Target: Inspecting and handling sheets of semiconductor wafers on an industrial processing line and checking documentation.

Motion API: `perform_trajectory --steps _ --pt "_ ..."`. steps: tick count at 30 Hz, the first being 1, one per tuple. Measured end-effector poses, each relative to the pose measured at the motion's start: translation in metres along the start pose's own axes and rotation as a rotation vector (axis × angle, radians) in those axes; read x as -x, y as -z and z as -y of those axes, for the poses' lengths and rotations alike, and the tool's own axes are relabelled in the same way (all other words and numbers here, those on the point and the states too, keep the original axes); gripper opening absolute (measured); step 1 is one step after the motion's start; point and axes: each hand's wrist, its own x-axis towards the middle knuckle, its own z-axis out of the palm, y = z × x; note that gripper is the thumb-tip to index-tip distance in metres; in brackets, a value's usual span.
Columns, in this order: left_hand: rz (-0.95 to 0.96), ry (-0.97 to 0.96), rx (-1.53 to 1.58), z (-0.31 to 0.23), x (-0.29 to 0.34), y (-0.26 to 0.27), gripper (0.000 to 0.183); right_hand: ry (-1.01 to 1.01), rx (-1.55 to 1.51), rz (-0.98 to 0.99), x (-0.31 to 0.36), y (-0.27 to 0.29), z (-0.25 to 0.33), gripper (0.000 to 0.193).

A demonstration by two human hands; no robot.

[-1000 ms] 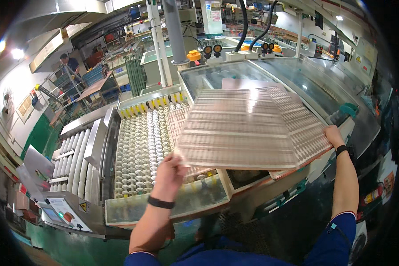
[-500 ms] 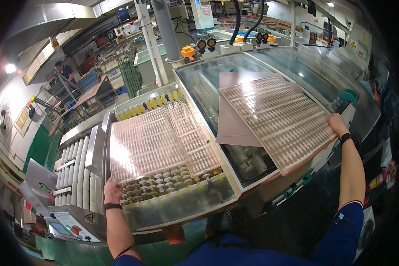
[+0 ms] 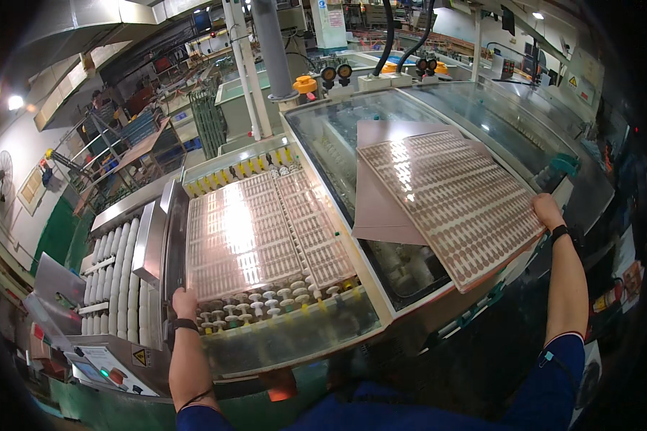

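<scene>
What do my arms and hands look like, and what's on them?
Your left hand and right hand are ungloved. Each has a dark wristband. Your short sleeves are dark blue with pale edging; the right one carries a light-blue clip.

- White glare streaks down the left panel point(image 3: 241, 233); smaller glints brighten the right panel point(image 3: 453, 208).
- A ceiling lamp point(image 3: 538, 15) shines at upper right, a wall light point(image 3: 15, 102) at far left.
- The floor point(image 3: 474, 363) lies dim.
- Straight edges bow toward the black rim.
- Distant detail looks soft.
</scene>
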Motion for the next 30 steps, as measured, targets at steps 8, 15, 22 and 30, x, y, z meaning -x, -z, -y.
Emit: perform_trajectory --steps 8,15,22,30 --pt "0.241 -0.524 -0.674 -0.089 0.077 -0.076 0.073 -0.251 -0.330 0.100 -0.002 0.019 0.000 0.030" --pt "0.339 -0.358 -0.746 -0.125 0.113 -0.093 0.096 -0.322 -0.460 0.130 -0.006 0.015 -0.001 0.024" --pt "0.358 -0.592 -0.532 -0.147 0.129 -0.125 0.077 0.133 0.042 0.082 -0.010 -0.011 -0.017 0.018" --pt "0.770 -1.396 0.115 -0.340 0.339 -0.172 0.066 -0.086 -0.213 0.111 -0.019 -0.023 -0.011 0.029"
